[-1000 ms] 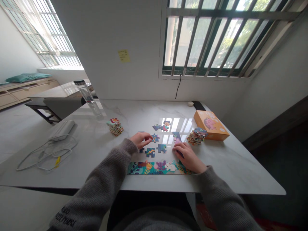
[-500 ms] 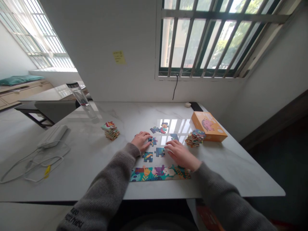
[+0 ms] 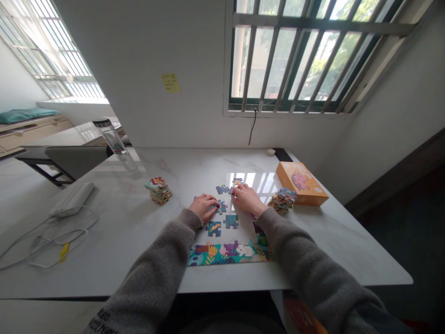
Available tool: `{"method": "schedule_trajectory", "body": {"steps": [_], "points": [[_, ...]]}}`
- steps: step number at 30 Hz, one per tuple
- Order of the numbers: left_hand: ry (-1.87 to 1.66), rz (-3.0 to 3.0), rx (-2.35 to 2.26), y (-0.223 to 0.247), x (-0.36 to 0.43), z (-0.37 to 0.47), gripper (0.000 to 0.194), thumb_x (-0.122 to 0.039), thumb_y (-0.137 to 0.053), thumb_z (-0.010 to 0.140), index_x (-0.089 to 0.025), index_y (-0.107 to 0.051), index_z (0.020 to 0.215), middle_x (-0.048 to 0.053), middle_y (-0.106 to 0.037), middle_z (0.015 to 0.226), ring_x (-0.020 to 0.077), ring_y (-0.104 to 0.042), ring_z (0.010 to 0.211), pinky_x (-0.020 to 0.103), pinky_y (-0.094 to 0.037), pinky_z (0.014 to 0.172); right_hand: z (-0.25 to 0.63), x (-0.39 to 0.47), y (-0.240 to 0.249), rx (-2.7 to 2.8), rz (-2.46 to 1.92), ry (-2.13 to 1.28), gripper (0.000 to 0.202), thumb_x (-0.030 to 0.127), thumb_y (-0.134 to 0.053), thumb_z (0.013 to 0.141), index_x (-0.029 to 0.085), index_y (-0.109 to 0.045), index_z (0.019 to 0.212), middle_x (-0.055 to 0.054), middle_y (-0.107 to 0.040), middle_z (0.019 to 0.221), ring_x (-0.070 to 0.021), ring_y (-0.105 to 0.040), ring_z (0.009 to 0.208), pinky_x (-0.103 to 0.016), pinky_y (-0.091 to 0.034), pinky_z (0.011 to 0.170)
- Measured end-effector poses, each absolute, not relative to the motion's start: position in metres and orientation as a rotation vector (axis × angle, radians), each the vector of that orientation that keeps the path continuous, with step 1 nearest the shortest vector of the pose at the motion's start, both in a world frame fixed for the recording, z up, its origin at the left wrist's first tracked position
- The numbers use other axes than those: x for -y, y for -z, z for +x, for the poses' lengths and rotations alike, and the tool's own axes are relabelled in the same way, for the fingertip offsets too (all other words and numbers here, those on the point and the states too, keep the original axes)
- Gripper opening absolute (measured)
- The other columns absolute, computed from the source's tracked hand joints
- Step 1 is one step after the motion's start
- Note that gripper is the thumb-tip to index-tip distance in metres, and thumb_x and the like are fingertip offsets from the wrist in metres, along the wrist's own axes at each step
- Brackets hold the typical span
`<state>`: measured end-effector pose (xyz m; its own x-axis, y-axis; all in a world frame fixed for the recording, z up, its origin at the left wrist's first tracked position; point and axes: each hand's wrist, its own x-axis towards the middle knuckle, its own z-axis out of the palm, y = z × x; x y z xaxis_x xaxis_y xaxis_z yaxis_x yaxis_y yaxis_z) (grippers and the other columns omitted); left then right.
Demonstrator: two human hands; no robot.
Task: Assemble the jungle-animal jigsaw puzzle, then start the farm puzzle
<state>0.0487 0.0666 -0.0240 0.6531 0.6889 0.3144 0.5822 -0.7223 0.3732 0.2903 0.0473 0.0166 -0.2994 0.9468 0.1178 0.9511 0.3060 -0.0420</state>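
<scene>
Inward from the table's (image 3: 313, 264) near edge, the left hand (image 3: 205, 207) touches one piece (image 3: 223, 205), perhaps steadying it, while the right hand (image 3: 247, 198) touches a farther piece (image 3: 230, 190), both grips unclear.

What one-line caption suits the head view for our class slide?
Right hand at the far puzzle pieces, left hand at a nearer piece, joined strip nearest, box at right.

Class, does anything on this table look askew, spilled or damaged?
I see no spill or obvious damage. The white cable at left lies in loose, untidy loops, and the right-hand puzzle stack, beside the orange box, looks uneven, its edges jutting out.
</scene>
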Motion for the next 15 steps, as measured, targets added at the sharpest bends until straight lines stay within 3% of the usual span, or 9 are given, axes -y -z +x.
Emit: {"method": "schedule_trajectory", "body": {"steps": [4,10,15], "points": [[-0.664,2.621,-1.030,0.020,-0.065,0.050,0.019,-0.027,-0.057,0.090,-0.025,-0.074,0.097,0.005,-0.072,0.106,0.0256,-0.059,0.101,0.042,-0.042,0.094,0.293,-0.053,-0.023,2.506,-1.727,-0.035,0.023,0.024,-0.048,0.097,0.022,-0.069,0.108,-0.011,-0.063,0.120,-0.0279,-0.054,0.110,-0.037,-0.045,0.090],[-0.725,2.570,-1.160,0.007,-0.068,0.036,0.022,-0.028,-0.055,0.090,-0.022,-0.073,0.102,0.008,-0.071,0.102,0.0260,-0.059,0.099,0.042,-0.044,0.092,0.299,-0.087,-0.026,2.388,-1.849,-0.012,0.043,0.010,-0.049,0.091,0.018,-0.056,0.133,-0.015,-0.058,0.134,-0.0305,-0.047,0.122,-0.039,-0.045,0.092],[-0.795,2.492,-1.294,0.008,-0.074,0.017,0.022,-0.028,-0.055,0.089,-0.021,-0.072,0.101,0.007,-0.071,0.098,0.0252,-0.060,0.097,0.040,-0.046,0.091,0.303,-0.110,-0.018,2.302,-1.979,-0.096,0.055,0.016,-0.052,0.091,0.018,-0.045,0.145,-0.017,-0.054,0.138,-0.0324,-0.045,0.125,-0.042,-0.045,0.095]]}}
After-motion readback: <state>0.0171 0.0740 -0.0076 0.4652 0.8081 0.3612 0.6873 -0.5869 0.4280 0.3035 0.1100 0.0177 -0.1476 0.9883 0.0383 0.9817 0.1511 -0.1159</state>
